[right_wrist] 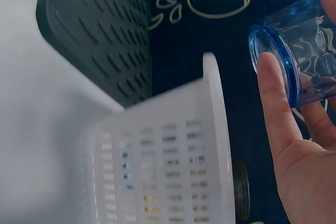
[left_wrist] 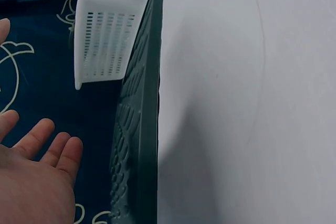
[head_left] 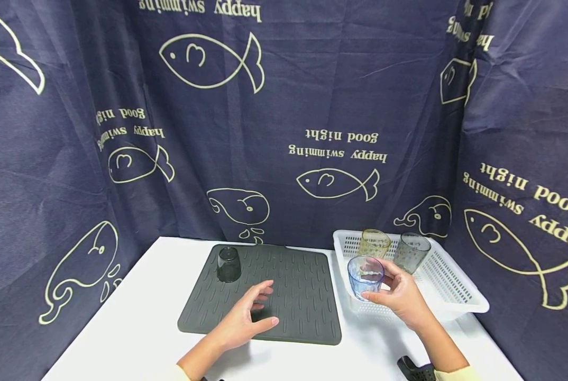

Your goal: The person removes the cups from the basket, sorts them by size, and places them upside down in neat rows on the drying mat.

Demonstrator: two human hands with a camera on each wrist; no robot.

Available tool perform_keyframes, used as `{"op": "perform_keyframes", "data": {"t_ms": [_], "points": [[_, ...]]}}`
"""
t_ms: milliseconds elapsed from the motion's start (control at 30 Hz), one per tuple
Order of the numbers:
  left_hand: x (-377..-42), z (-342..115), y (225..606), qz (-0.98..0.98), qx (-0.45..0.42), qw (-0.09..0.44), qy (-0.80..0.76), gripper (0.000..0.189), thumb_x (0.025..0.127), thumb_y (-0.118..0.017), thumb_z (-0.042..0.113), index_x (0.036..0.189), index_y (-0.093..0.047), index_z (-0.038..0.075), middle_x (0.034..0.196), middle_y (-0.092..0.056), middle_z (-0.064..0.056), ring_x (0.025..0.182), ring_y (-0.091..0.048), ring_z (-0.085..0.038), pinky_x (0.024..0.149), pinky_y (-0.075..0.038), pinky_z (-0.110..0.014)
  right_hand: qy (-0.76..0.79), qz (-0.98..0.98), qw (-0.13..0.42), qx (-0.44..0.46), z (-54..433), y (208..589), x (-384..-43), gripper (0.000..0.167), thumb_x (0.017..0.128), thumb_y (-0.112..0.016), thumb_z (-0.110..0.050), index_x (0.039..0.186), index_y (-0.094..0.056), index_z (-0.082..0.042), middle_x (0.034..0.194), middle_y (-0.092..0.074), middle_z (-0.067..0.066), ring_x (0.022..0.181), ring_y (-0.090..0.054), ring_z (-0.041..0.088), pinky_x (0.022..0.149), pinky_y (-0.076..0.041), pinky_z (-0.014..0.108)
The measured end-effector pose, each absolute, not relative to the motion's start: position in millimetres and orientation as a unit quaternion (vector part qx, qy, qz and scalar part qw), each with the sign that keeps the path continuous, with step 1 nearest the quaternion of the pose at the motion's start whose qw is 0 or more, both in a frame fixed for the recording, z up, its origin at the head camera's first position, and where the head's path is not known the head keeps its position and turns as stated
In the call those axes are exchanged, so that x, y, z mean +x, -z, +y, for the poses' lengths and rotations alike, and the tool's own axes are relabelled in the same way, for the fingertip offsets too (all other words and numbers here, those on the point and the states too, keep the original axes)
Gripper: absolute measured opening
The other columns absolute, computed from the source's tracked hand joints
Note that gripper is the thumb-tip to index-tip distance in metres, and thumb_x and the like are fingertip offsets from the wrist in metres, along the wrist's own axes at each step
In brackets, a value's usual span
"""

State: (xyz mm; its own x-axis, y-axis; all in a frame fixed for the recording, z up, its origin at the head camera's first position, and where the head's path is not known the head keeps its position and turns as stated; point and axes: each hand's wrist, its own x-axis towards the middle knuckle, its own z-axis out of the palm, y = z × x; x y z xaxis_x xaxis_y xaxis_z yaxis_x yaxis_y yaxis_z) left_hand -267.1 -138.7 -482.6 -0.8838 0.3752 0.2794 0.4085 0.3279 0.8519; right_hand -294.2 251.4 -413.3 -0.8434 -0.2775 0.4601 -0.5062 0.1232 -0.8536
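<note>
My right hand (head_left: 404, 299) grips a clear blue-tinted drinking glass (head_left: 362, 280), thumb on its near side and fingers round the other side. The glass is over the left front rim of a white perforated basket (head_left: 472, 299). In the right wrist view the thumb lies across the blue glass's thick blue end. Over the front of a dark grey ridged mat (head_left: 300, 299), my left hand (head_left: 240, 321) hovers with fingers spread and nothing in it. A dark glass (head_left: 229, 264) stands at the mat's back left.
Inside the basket are a yellow-tinted glass (head_left: 374, 244) and a grey-tinted glass (head_left: 411, 254). Basket and mat stand side by side on a white table (head_left: 141, 307). A dark blue fish-print curtain (head_left: 284, 106) encloses the back and sides.
</note>
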Motion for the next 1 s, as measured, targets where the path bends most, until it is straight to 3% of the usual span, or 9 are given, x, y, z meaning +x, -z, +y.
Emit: {"op": "perform_keyframes", "data": {"t_ms": [467, 733, 1000], "points": [[-266.3, -124.5, 481.7, -0.794, -0.251, 0.011, 0.554, 0.076, 0.093, -0.077, 0.028, 0.156, -0.036, 0.02, 0.148, -0.05, -0.006, 0.133, -0.05, -0.021, 0.113, -0.048, -0.042, -0.621, -0.732, 0.074, 0.27, 221.8, 422.5, -284.2, 0.074, 0.073, -0.084, 0.012, 0.138, -0.05, 0.014, 0.123, -0.07, -0.005, 0.11, -0.071, 0.011, 0.082, -0.064, 0.032], [-265.3, -116.3, 477.6, -0.786, -0.251, -0.009, 0.565, 0.076, 0.091, -0.079, 0.026, 0.155, -0.038, 0.02, 0.148, -0.05, -0.006, 0.132, -0.05, -0.022, 0.114, -0.047, -0.042, -0.61, -0.744, 0.067, 0.265, 208.8, 433.0, -283.0, 0.075, 0.071, -0.088, 0.008, 0.137, -0.053, 0.01, 0.122, -0.069, -0.014, 0.108, -0.07, 0.005, 0.082, -0.064, 0.029], [-264.8, -107.6, 475.6, -0.776, -0.266, -0.01, 0.572, 0.079, 0.089, -0.08, 0.022, 0.155, -0.038, 0.019, 0.149, -0.05, -0.007, 0.131, -0.052, -0.022, 0.114, -0.047, -0.037, -0.607, -0.743, 0.054, 0.275, 197.8, 440.5, -283.9, 0.072, 0.072, -0.088, 0.005, 0.137, -0.057, 0.006, 0.127, -0.065, 0.029, 0.105, -0.071, 0.012, 0.084, -0.064, 0.032]]}}
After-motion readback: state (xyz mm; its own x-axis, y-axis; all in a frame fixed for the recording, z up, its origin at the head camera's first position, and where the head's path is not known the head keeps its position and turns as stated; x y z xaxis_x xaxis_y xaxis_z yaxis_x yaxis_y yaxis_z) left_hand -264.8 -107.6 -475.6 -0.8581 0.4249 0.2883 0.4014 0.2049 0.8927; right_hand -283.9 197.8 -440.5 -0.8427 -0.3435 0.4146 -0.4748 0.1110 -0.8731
